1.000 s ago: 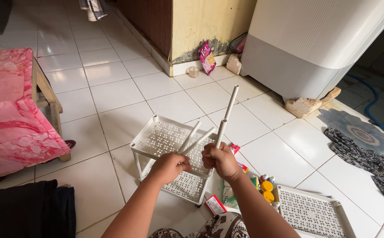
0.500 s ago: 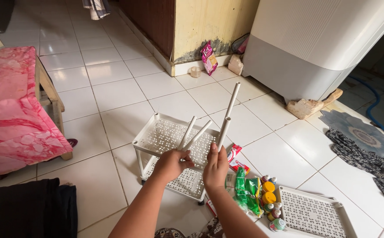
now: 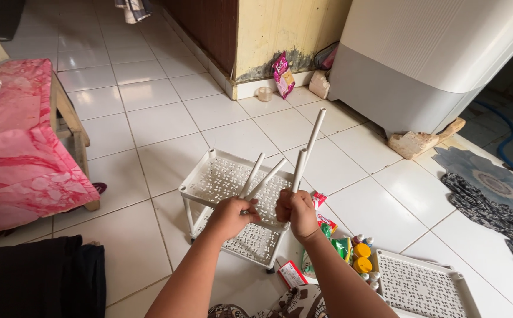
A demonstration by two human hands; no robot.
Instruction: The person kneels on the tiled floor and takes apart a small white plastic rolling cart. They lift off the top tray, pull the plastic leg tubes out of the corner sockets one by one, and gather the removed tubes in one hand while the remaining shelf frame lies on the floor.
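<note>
Holding white tubes, both hands have drawn closer together.

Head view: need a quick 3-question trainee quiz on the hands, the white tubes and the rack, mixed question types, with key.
1. True or false: the left hand holds two white tubes.
2. Multiple choice: the white perforated rack stands on A) the pink-covered table, B) the tiled floor, C) the grey rug.
3. Fill in: the right hand grips ___ white tubes, pointing upward.

Key: 1 true; 2 B, the rack stands on the tiled floor, beyond both hands; 3 two. A second perforated tray lies at lower right beside small bottles.
</note>
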